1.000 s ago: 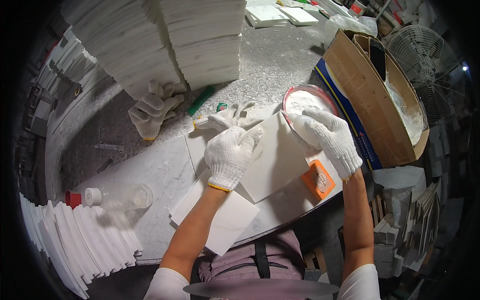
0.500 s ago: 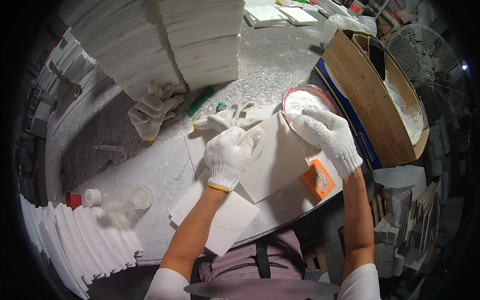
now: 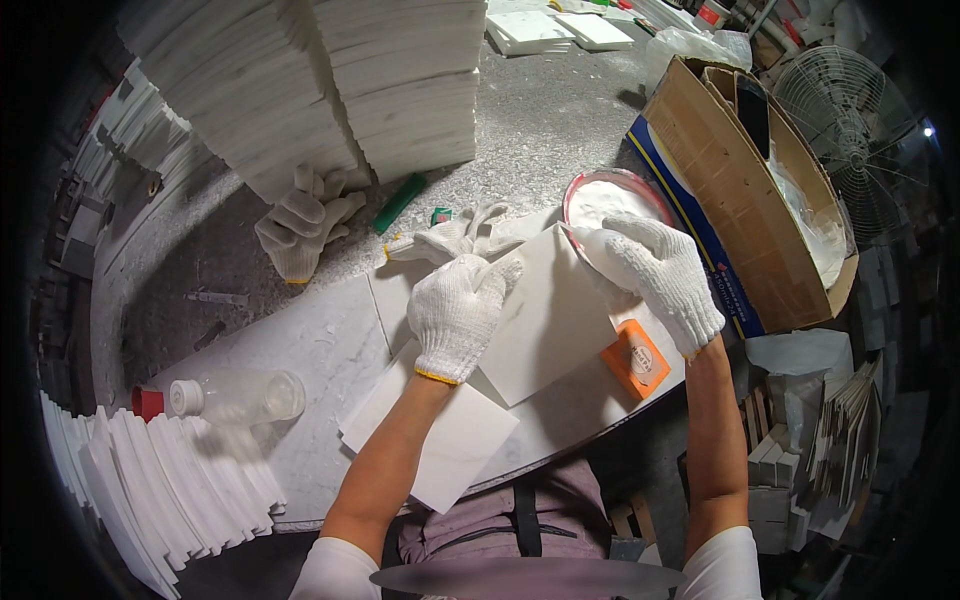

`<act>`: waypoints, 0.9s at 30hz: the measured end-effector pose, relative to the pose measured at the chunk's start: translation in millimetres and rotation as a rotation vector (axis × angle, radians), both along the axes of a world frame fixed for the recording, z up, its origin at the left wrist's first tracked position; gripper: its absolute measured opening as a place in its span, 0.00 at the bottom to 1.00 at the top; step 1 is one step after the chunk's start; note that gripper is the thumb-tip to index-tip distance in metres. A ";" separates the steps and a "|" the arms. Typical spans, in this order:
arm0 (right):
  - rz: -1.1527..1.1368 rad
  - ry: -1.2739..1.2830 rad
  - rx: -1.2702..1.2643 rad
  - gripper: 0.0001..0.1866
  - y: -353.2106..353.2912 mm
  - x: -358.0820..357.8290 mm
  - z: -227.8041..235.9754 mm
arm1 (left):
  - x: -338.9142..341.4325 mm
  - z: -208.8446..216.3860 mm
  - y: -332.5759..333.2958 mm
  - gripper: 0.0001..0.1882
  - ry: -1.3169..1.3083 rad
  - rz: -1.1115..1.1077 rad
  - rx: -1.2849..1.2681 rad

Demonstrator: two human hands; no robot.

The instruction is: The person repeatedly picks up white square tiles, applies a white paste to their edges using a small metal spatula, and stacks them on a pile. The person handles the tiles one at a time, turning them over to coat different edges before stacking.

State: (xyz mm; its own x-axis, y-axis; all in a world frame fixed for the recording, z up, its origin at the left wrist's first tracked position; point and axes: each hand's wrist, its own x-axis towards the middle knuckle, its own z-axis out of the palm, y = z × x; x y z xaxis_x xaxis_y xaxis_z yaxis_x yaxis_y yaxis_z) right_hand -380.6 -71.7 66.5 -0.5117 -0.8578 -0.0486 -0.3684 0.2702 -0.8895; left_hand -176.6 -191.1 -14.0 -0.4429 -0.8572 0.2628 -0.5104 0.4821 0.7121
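Note:
My left hand (image 3: 456, 312), in a white knit glove, grips the left edge of a white marble tile (image 3: 550, 320) with the thumb along its face. The tile is tilted up off the slab below. At its far right corner my right hand (image 3: 655, 275), gloved alike, is closed with the fingers bent together; whatever it pinches is hidden. Just beyond that hand sits a red-rimmed tub (image 3: 612, 198) of white paste. An orange box (image 3: 637, 360) lies by the tile's right edge. Another white tile (image 3: 435, 430) lies under my left wrist, overhanging the near edge.
Tall tile stacks (image 3: 400, 90) rise at the back left; more tiles (image 3: 170, 480) stand at the near left beside a clear bottle (image 3: 245, 394). Spare gloves (image 3: 305, 225) and a green bar (image 3: 400, 203) lie beyond. A cardboard box (image 3: 760, 190) borders the right side.

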 end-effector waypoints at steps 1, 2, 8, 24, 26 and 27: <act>-0.002 0.006 0.001 0.23 0.1 -0.1 -0.1 | -0.2 0.5 -0.1 0.19 -0.002 -0.003 -0.004; -0.004 0.012 -0.003 0.23 -0.3 -0.1 -0.4 | 0.0 1.2 -0.3 0.19 -0.004 -0.004 -0.008; -0.010 0.006 -0.014 0.23 -0.5 1.4 1.8 | 0.3 4.7 1.4 0.19 -0.011 0.022 0.013; -0.114 -0.454 -0.196 0.30 15.2 -3.8 -12.6 | -1.2 -4.7 -1.3 0.21 -0.005 0.018 0.051; -0.097 -0.785 -0.280 0.37 35.8 -2.8 -14.7 | -0.6 -7.3 -1.0 0.22 0.008 0.032 0.084; -0.066 -0.864 -0.348 0.38 47.8 -4.9 -19.3 | 0.9 -5.4 -1.4 0.20 -0.033 0.029 0.089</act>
State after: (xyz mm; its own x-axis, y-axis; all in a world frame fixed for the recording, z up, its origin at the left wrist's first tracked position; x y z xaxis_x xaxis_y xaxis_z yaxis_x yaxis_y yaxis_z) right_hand -385.5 -24.0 47.2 -0.4658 -0.8663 -0.1807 0.4649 -0.0658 -0.8829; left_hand -175.7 -192.5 -19.4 -0.4250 -0.8890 0.1703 -0.5470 0.4021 0.7342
